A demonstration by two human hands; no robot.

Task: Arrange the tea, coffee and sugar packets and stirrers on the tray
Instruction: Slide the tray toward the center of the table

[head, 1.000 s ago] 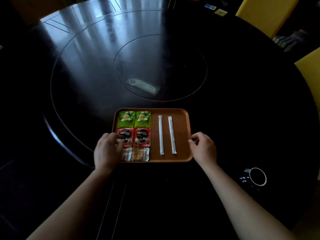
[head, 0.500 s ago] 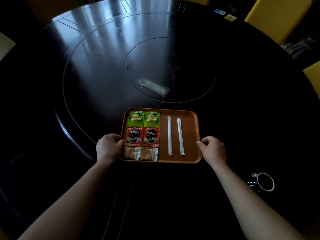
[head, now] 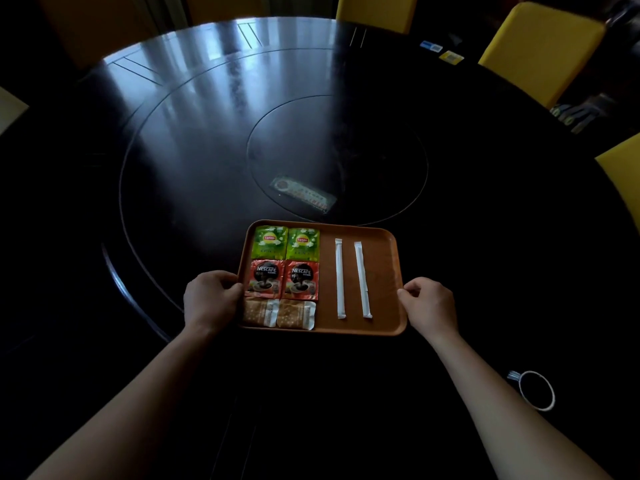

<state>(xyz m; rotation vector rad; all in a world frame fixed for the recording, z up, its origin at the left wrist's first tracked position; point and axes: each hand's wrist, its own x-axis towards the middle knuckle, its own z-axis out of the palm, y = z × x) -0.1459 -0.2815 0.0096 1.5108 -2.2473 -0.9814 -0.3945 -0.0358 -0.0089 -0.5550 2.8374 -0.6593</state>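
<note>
Tray gripped at both side rims: left hand, right hand. Packets beside left thumb, stirrers loose; tilt or jerk likely slides rows askew.

left hand grips tray left rim | right hand grips right rim

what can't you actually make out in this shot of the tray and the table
- Head view: left hand covers the near-left tray rim, hiding its fingertips.
- Card at table centre: print too blurred to read.
- Sugar packets: lettering too small.
- Cup: body lost in shadow.
</note>
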